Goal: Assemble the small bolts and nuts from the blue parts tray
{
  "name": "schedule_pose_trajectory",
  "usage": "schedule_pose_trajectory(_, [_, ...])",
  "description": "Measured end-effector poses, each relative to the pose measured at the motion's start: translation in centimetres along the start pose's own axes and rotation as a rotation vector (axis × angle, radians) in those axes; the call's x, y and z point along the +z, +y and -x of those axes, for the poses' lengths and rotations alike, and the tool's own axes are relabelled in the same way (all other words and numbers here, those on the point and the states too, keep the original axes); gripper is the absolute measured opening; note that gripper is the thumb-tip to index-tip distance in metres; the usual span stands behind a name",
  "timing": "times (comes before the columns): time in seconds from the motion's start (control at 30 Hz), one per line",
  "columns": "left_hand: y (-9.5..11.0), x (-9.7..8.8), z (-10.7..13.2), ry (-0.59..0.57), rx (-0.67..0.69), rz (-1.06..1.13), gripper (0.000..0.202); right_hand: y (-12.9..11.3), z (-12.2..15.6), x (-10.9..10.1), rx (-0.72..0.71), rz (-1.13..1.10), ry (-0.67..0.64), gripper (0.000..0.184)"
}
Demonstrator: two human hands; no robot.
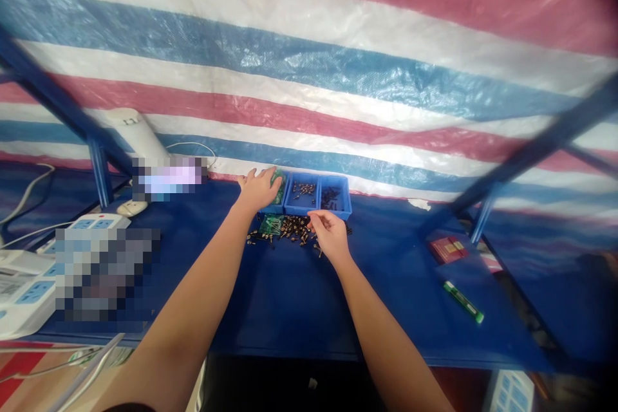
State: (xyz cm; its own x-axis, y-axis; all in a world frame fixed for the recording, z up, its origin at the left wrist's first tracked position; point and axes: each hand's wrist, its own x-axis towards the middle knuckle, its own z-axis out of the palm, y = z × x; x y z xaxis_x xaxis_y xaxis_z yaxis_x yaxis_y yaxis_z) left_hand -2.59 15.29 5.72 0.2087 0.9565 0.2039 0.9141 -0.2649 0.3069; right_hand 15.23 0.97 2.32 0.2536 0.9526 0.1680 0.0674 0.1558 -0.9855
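Note:
My left hand (259, 190) has its fingers spread over the left blue bin (274, 209), which holds small green pieces. My right hand (330, 233) is closed, thumb and fingertips pinched in front of the bins; whatever is between them is too small to make out. Just beside those fingertips lies a loose pile of dark and brass-coloured screws (293, 228), with a green piece (271, 224) among them. A few similar screws (305, 190) sit in the middle blue bin (302, 210). Black screw-like pieces (330, 196) lie in the right blue bin (342, 206).
The blue table (284, 296) stands against a striped plastic sheet (309, 116). At left are a power strip (36, 290), cables and a white cylindrical device (138, 132). A red box (449, 248) and a green tube (463, 301) lie right, near a blue metal post (485, 212).

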Motion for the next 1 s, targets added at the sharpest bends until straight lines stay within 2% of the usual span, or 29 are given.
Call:
schedule_pose_trajectory(0.27, [0.0,-0.2,1.6,0.057,0.011,-0.002,0.050,-0.8,0.5,0.2,0.007,0.043,-0.031,0.026])
schedule_pose_trajectory(0.4, [-0.2,-1.4,3.9,0.199,-0.005,0.014,0.040,-0.9,0.5,0.1,0.010,0.084,-0.046,0.026])
schedule_pose_trajectory(0.47, [-0.5,-2.0,5.8,0.227,-0.036,-0.014,0.032,-0.7,0.5,0.0,0.006,0.118,-0.066,0.025])
schedule_pose_trajectory(0.53, [-1.0,-2.1,8.1,0.205,-0.013,-0.042,0.029,-0.5,0.5,0.1,-0.021,0.160,-0.079,0.024])
schedule_pose_trajectory(0.6, [-1.6,-1.9,10.5,0.237,-0.053,-0.065,0.032,-0.2,0.6,0.2,-0.069,0.200,-0.083,0.023])
schedule_pose_trajectory(0.73, [-3.3,-0.3,13.8,0.066,-0.072,-0.133,0.040,0.2,0.8,0.4,-0.132,0.264,-0.112,0.024])
schedule_pose_trajectory(0.8, [-3.9,0.4,14.3,0.057,-0.054,-0.142,0.043,0.3,0.9,0.5,-0.144,0.285,-0.123,0.024])
schedule_pose_trajectory(0.87, [-4.4,0.8,14.1,0.061,0.024,-0.107,0.038,0.3,0.9,0.5,-0.148,0.298,-0.134,0.024])
schedule_pose_trajectory(1.0, [-4.7,0.9,13.3,0.081,0.074,0.013,0.032,0.3,0.9,0.5,-0.141,0.307,-0.157,0.026])
